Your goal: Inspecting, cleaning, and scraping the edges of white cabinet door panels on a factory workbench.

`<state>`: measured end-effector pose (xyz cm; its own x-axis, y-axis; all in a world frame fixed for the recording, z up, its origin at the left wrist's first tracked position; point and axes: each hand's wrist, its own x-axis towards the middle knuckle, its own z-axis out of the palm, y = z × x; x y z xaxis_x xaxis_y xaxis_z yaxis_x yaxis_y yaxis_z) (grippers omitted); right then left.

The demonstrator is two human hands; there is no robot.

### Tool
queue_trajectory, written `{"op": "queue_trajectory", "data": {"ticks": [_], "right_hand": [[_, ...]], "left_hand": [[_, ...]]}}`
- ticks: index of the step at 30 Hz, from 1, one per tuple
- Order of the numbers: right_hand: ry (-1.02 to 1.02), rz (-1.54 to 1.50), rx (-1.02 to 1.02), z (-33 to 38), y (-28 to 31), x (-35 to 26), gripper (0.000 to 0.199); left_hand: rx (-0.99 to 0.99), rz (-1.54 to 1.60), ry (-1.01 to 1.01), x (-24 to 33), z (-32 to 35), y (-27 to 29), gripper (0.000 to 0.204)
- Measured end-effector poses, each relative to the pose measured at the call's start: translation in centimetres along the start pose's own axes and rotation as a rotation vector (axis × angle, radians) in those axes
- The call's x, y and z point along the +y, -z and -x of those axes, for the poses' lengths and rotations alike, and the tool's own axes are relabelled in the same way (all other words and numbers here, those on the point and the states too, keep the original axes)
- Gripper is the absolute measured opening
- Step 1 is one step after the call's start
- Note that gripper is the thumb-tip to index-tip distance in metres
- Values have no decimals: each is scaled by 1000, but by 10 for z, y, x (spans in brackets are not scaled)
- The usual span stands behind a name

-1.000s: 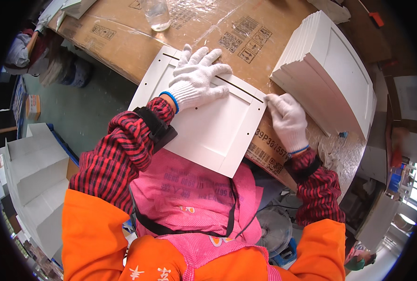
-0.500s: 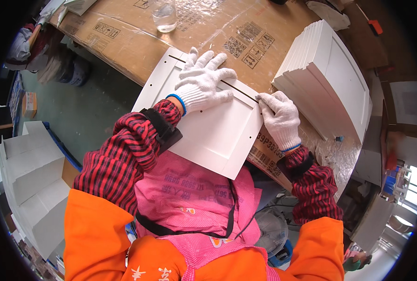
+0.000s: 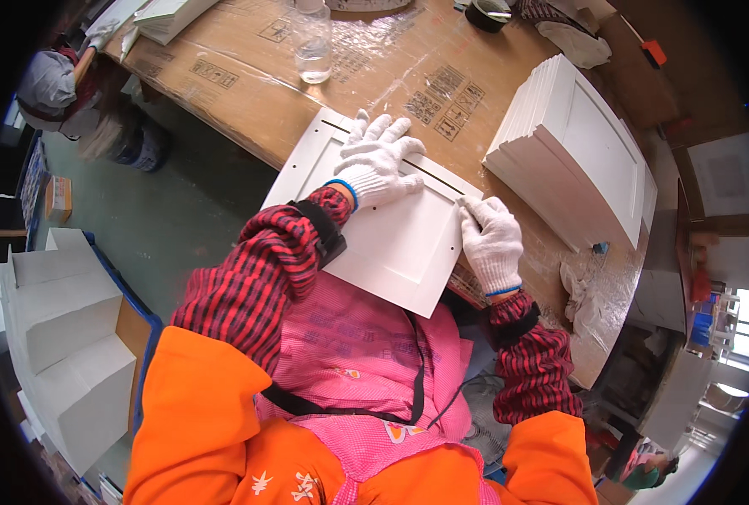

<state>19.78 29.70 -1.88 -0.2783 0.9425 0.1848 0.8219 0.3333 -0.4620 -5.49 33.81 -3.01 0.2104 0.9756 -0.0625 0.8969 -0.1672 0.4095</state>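
A white framed panel [image 3: 408, 244] with a dark slot along its far edge and several small holes lies at the near edge of the cardboard-covered table, partly over my lap. My left hand [image 3: 378, 164], in a white knitted glove, rests flat on it with fingers spread toward the slotted edge. At the panel's right edge, beside the slot's end, my gloved right hand [image 3: 492, 244] is closed, thumb and fingertips drawn together. Whatever lies between those fingertips is hidden.
A stack of similar white panels [image 3: 572, 147] stands on the table [image 3: 383, 84] at the right. Beyond my left hand is a clear cup of liquid [image 3: 314, 63]. A dark round bowl [image 3: 487, 15] sits at the far edge. White panels [image 3: 75, 337] stand at the left.
The whole view has shifted a little. My left hand stays flat on the panel, and my closed right hand remains at its right edge, turned slightly.
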Motion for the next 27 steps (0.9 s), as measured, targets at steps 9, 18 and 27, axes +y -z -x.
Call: {"op": "queue_trajectory", "data": {"ticks": [9, 18, 27], "right_hand": [[23, 9, 51, -24, -5, 17, 17], [18, 32, 20, -30, -11, 26, 15], [177, 89, -8, -32, -4, 37, 17]], "left_hand": [[162, -77, 166, -71, 65, 39, 65], [99, -45, 236, -101, 90, 21, 75], [75, 21, 229, -103, 88, 18, 72]]}}
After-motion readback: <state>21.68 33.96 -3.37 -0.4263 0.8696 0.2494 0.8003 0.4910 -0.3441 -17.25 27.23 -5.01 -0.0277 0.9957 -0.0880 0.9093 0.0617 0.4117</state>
